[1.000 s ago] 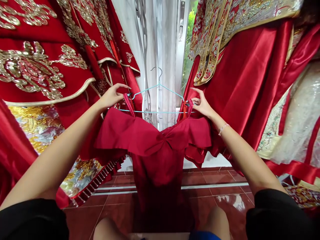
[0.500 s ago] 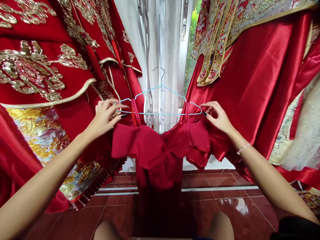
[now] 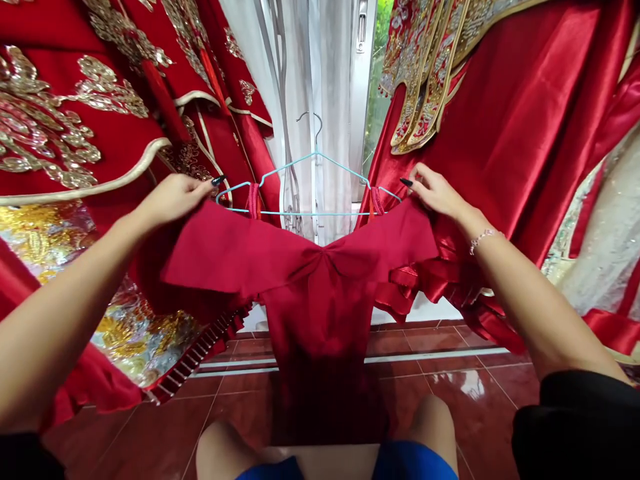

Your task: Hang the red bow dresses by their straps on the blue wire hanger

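Head view, one item in hand: a crimson off-shoulder dress (image 3: 320,313), knotted in a bow at centre front, hanging mid-scene from a light-blue wire hanger (image 3: 287,177), with its narrow red straps (image 3: 253,201) looped over the hanger's arms. What carries the hanger's hook is not visible. Left hand (image 3: 173,199): black-nailed, closed in a pinch on the left end of the dress's neckline flounce, not released. Right hand (image 3: 440,192): likewise pinching the flounce's right end at its top edge, with a beaded bracelet (image 3: 483,240) on the wrist. Neither hand touches the hanger. Handling note, as judgement: matched tension from both pinches should keep the flounce level and the straps seated on the smooth wire, whereas a one-sided pull could tilt the hanger. Far: sheer white curtain (image 3: 300,100), metal window frame (image 3: 361,33), green foliage (image 3: 377,87) beyond. Left: red garment with gold sequin embroidery (image 3: 40,127). Right: red satin robe (image 3: 500,133) with gold-embroidered panels, then pale beaded fabric (image 3: 600,227). Near: glossy terracotta floor tiles (image 3: 150,427), the person's bare knees (image 3: 220,453), blue shorts (image 3: 410,463), and a black sleeve (image 3: 565,427).
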`<state>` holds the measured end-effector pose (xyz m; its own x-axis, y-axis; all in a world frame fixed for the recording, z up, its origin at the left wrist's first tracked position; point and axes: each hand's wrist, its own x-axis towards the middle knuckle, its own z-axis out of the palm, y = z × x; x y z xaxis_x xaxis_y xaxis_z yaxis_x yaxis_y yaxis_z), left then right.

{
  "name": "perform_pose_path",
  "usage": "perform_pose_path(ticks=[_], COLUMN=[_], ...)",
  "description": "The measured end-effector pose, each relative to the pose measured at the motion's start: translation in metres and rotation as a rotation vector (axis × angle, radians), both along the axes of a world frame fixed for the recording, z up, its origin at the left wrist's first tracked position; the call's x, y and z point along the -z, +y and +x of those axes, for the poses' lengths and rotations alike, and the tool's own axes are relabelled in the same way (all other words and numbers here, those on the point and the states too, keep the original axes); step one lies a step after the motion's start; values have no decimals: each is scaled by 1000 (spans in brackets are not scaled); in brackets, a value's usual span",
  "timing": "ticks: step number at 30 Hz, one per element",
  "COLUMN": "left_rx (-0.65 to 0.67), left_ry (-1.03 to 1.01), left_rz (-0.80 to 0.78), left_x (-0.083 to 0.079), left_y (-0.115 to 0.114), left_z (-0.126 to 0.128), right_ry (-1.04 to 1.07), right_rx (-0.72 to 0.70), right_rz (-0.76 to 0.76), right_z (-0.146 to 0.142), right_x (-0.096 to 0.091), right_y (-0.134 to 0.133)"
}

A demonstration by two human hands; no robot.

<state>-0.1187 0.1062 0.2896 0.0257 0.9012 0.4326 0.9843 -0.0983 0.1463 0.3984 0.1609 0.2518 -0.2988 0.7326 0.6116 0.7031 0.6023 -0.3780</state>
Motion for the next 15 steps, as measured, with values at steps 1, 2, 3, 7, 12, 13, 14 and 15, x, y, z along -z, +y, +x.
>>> perform_pose_path(ticks=[1,2,3,7,12,13,14,15], left_rx=[-11,-18,-21,-31,141,168,187,199], left_ry=[34,63,93,236,136,83,37,7], left_rz=[0,-15,-36,-47,88,135,183,227], left_x=[-11,-21,-29,-50,-65,-68,-71,-73], left_y=[10,20,31,62,55,51,48,46], left_z=[4,9,14,33,60,66,73,81], right_ry=[-29,-66,-103,-157,-185,-191,-194,-197], right_rx=[14,23,28,-1,-52,-54,-54,-54], right_rz=[57,108,148,206,248,258,269,280], right_z=[-3,-6,-10,-26,-51,-55,-60,-64], right_x=[-7,-12,-16,-23,-39,-43,-47,-50], right_y=[6,13,20,41,44,44,43,43])
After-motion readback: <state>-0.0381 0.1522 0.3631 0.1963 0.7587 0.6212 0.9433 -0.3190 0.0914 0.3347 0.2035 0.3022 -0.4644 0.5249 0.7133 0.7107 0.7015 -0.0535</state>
